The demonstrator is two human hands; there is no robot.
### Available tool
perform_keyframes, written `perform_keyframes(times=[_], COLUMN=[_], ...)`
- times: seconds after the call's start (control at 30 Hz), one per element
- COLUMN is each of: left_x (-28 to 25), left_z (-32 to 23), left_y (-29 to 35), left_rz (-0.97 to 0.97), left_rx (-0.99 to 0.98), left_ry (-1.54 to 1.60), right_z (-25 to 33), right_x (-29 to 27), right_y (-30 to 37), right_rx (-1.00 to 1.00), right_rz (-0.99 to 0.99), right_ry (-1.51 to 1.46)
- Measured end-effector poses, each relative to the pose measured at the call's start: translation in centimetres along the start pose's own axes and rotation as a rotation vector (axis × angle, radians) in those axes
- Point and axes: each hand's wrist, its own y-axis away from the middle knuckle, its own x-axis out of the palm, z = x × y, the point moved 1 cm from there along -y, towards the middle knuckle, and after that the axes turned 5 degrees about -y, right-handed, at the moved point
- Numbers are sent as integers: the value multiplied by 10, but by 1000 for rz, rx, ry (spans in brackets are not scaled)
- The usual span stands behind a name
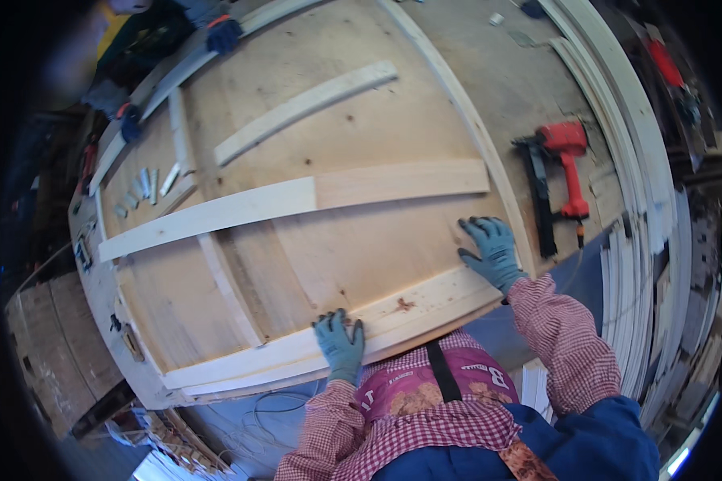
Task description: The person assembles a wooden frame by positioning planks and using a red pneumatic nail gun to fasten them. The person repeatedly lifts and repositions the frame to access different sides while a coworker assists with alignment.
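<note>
We see the near edge board running along the side of the panel closest to the body, its long axis rising from lower left to upper right, directly beneath the left hand. The left hand lies across this board with its fingers pointing toward the panel, while the right hand reaches farther forward at the board's right end, palm down and fingers spread, just beside the side rail. We find both hands unclenched; how firmly either presses, we cannot tell.
</note>
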Motion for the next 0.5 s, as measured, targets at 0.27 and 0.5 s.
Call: perform_keyframes(times=[0.27,0.5], left_x=[-60,-90], left_z=[15,90], left_y=[-81,-199], left_rz=[-23,-361], left_rx=[-311,-488], left_ry=[644,657], right_z=[-19,-27], right_x=[-1,7], right_y=[-148,-248], right_rx=[-9,-217], right_rz=[245,198], right_ry=[68,25])
